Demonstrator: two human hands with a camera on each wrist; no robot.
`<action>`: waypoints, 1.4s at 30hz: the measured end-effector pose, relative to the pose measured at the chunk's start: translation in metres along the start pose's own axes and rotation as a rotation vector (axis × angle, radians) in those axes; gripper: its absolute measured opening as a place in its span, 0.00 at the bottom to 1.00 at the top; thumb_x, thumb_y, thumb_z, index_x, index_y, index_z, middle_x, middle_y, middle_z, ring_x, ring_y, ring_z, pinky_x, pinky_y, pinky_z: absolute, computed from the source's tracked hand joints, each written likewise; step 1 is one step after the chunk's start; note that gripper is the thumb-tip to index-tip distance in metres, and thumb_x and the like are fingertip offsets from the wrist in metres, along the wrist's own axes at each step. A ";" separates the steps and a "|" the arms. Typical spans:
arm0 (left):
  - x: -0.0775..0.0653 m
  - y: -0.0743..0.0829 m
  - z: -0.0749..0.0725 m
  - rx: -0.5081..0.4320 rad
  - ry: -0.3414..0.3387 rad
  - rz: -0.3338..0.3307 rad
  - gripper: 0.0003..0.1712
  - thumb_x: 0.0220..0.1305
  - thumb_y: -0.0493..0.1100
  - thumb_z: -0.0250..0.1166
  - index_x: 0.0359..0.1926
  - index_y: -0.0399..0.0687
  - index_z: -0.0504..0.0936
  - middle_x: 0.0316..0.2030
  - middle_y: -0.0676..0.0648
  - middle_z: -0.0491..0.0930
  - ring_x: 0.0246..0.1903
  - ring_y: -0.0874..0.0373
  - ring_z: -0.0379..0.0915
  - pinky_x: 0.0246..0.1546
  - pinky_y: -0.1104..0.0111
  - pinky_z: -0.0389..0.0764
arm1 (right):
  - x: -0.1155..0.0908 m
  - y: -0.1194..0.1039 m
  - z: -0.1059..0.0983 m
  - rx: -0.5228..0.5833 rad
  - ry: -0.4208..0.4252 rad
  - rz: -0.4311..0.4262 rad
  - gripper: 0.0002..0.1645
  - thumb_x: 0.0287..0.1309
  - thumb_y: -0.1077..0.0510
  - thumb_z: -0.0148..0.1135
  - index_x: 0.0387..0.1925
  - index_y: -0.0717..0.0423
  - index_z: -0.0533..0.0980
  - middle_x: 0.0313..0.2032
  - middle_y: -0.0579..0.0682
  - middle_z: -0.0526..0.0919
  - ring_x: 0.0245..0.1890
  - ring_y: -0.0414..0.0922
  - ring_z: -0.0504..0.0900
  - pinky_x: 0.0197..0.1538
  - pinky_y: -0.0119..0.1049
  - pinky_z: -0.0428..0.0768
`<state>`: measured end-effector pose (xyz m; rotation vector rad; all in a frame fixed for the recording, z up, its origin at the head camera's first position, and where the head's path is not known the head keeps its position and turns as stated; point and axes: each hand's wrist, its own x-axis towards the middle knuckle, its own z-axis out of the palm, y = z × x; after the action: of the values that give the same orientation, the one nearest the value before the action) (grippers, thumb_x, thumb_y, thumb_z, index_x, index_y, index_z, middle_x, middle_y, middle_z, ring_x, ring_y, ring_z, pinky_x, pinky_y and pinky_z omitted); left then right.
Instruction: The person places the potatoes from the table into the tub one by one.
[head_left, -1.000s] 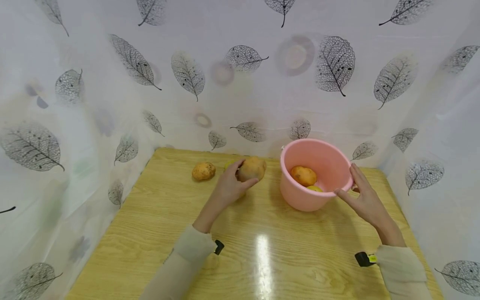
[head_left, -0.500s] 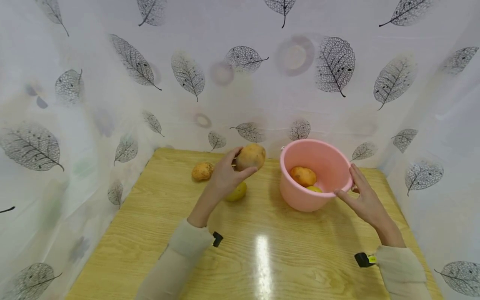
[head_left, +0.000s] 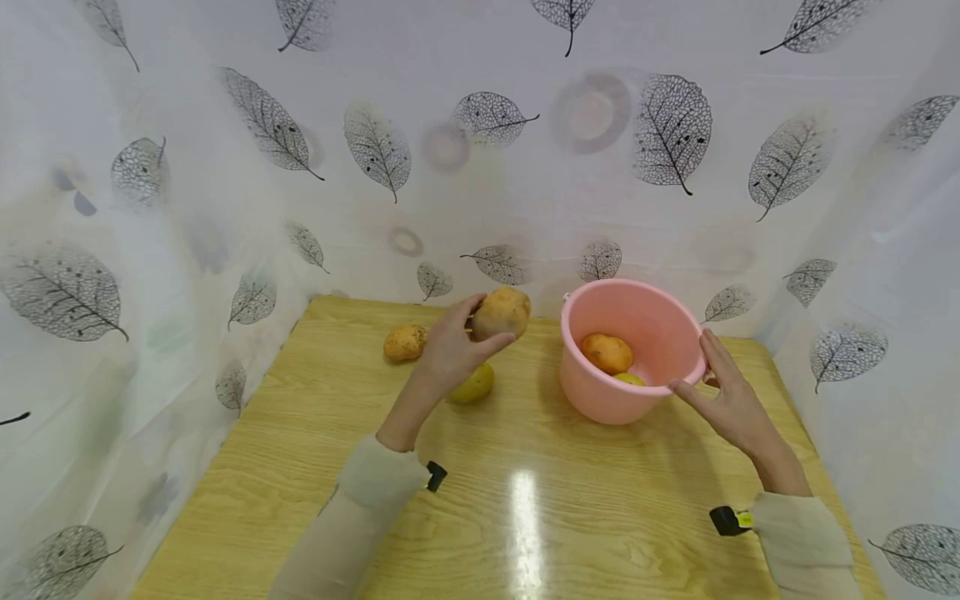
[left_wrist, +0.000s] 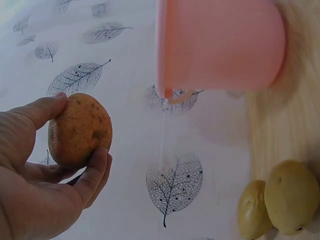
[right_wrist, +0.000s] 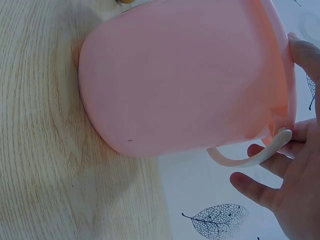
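Note:
My left hand (head_left: pixel 452 350) grips a brown potato (head_left: pixel 504 313) between thumb and fingers, raised above the table. In the left wrist view the potato (left_wrist: pixel 81 131) shows dark blemishes. A pink bucket (head_left: pixel 600 398) stands to the right of it. My right hand (head_left: pixel 731 404) holds the bucket's right rim, its thumb on the edge and its fingers by the pale handle (right_wrist: pixel 252 159). Inside the bucket are a potato (head_left: pixel 607 353) and a partly hidden yellow round thing (head_left: pixel 630 379). A yellow-green round fruit-like thing (head_left: pixel 476 386) sits below the left hand, partly covered by it.
Another potato (head_left: pixel 404 342) lies on the wooden table (head_left: pixel 585 508), left of the left hand. A leaf-patterned white sheet (head_left: pixel 517 192) hangs behind the table and at both sides. Dark wrist cameras stick out from both sleeves.
My left hand has lifted the potato upward, uncovering the yellow-green round thing below. Over the last half second it has hardly moved. The right hand and bucket have stayed in place.

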<state>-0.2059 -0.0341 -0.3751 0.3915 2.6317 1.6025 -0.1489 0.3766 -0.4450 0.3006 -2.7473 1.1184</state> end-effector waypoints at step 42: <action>0.042 0.047 0.091 0.041 -0.186 0.149 0.44 0.64 0.53 0.76 0.74 0.43 0.68 0.63 0.46 0.77 0.57 0.56 0.75 0.58 0.64 0.79 | 0.002 0.001 0.000 0.014 -0.006 -0.012 0.54 0.68 0.53 0.66 0.83 0.56 0.45 0.82 0.55 0.43 0.72 0.67 0.59 0.51 0.17 0.64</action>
<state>-0.2227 0.0751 -0.3724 0.7174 2.5514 1.4708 -0.1514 0.3772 -0.4454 0.3226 -2.7399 1.1368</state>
